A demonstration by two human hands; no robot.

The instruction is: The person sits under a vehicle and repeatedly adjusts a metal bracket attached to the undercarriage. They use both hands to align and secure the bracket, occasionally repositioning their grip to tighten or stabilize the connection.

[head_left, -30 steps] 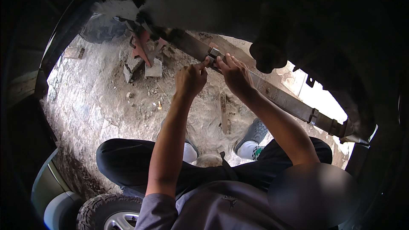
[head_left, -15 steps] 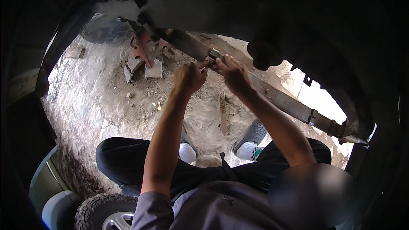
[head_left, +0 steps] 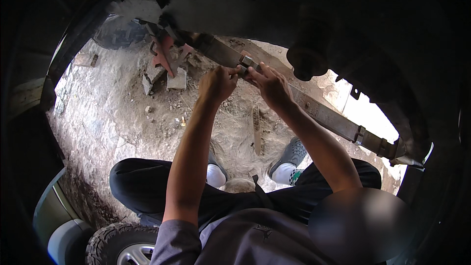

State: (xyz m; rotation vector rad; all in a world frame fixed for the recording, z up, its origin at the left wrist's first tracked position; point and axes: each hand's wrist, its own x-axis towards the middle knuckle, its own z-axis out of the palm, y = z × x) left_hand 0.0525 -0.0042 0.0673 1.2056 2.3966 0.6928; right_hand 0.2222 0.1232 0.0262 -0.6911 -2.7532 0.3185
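A long steel leaf spring [head_left: 321, 114] runs slantwise from the upper left to the lower right under a dark vehicle body. Partway along it sits a small shiny metal clamp [head_left: 247, 61]. My left hand [head_left: 216, 86] is closed, its index finger reaching to the clamp's near left side; whatever its fingertips pinch is too small to make out. From the right, my right hand [head_left: 274, 88] has its fingers and thumb bent round the clamp's near right side. The fingertips of both hands nearly meet there.
A red metal stand [head_left: 162, 56] and broken concrete blocks [head_left: 177, 79] are at the far left. A flat strip [head_left: 256, 130] lies on the dirt between my feet. A tyre [head_left: 105, 245] is at the lower left. A dark rounded part [head_left: 306, 61] hangs right of my hands.
Both hands stay at the clamp and have shifted only slightly. My left hand's fingers have turned a little; the leaf spring and the things on the ground look the same.
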